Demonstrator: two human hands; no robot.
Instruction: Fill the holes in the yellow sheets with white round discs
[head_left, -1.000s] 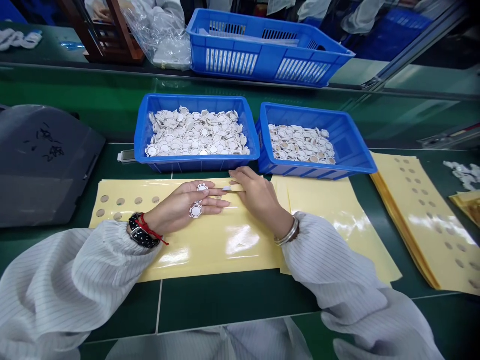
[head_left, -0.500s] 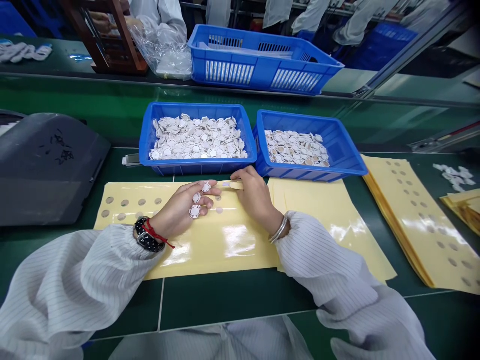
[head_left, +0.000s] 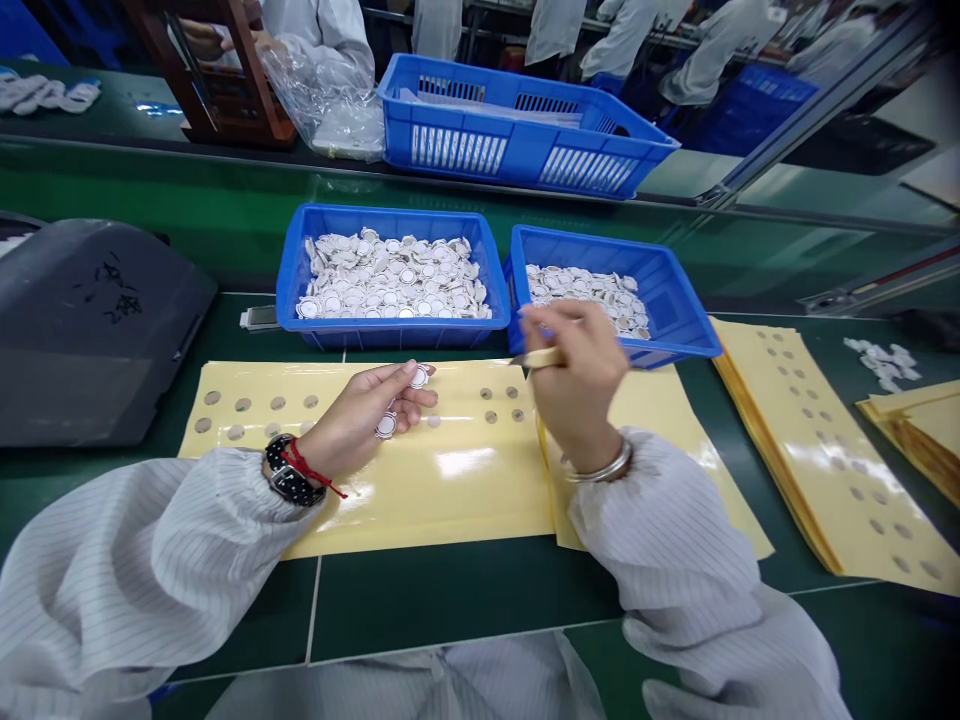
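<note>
While L hand (head_left: 360, 415) pinches one white disc pc (head_left: 419, 376), R hand (head_left: 577, 375) holds a slim tool (head_left: 545, 357) near the blue bin (head_left: 667, 300).
L hand half-curled, thumb & fingers on that pc, at least one more white disc pc against the lower fingers, all above the yellow sheet (head_left: 450, 510); R hand closed on tool's pale handle, blurred. Disc pcs look light, thin, prob. bendable: best held by the rim. Tool seems light & stiff; grip handle, clear of dark tip. Tool's long axis approx. L–R, tip toward L hand; pinched pc roundish, ringed face up, no obvious long axis.
</note>
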